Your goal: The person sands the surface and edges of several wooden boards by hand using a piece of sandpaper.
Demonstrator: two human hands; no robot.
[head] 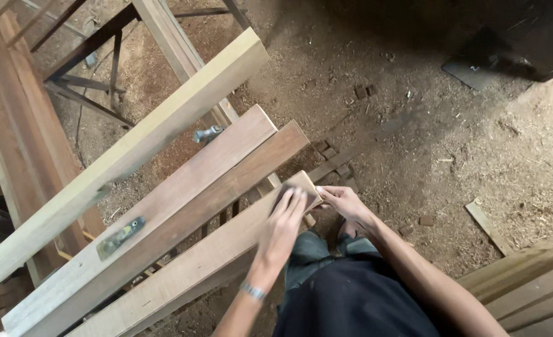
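A long pale wooden plank (pixel 189 268) runs from lower left up to the middle, its end near my body. My left hand (pixel 282 228) lies flat on top of that end, fingers pressing a dark sheet of sandpaper (pixel 284 195) against the wood. My right hand (pixel 345 201) grips the plank's end corner from the right side, thumb on top. A thin bracelet circles my left wrist.
Two reddish planks (pixel 226 168) lie parallel beside the sanded one, and a pale thick beam (pixel 133 146) crosses above them. A greenish flat tool (pixel 120 237) rests on a plank. Sawdust and wood offcuts (pixel 488 228) cover the dirt floor. Stacked boards (pixel 526 287) sit lower right.
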